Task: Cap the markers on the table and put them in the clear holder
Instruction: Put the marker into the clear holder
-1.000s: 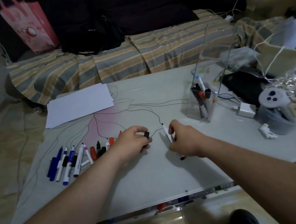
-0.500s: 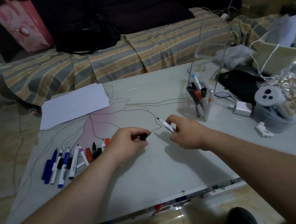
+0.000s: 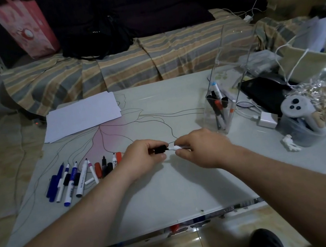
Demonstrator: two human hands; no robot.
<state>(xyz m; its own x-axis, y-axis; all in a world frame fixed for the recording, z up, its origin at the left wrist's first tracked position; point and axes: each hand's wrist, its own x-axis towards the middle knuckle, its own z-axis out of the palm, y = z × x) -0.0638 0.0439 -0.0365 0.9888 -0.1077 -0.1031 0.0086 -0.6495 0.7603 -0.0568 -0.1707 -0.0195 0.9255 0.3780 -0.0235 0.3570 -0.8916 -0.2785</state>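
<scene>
grey table (image 3: 188,183) by striped sofa (image 3: 128,69) | left hand (image 3: 142,158) fingers pinching black cap (image 3: 160,150) | right hand (image 3: 202,149) pinching marker (image 3: 175,147)

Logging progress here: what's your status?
Left hand pinching black cap, right hand gripping white marker; cap at tip. Clear holder right, path unobstructed.

place: home living room | evidence: striped sofa (image 3: 128,69), pink gift bag (image 3: 25,27), low table (image 3: 190,193)

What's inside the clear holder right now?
The clear holder contains several capped markers standing on end, with black, red and blue caps. Overlap hides the exact count.
</scene>
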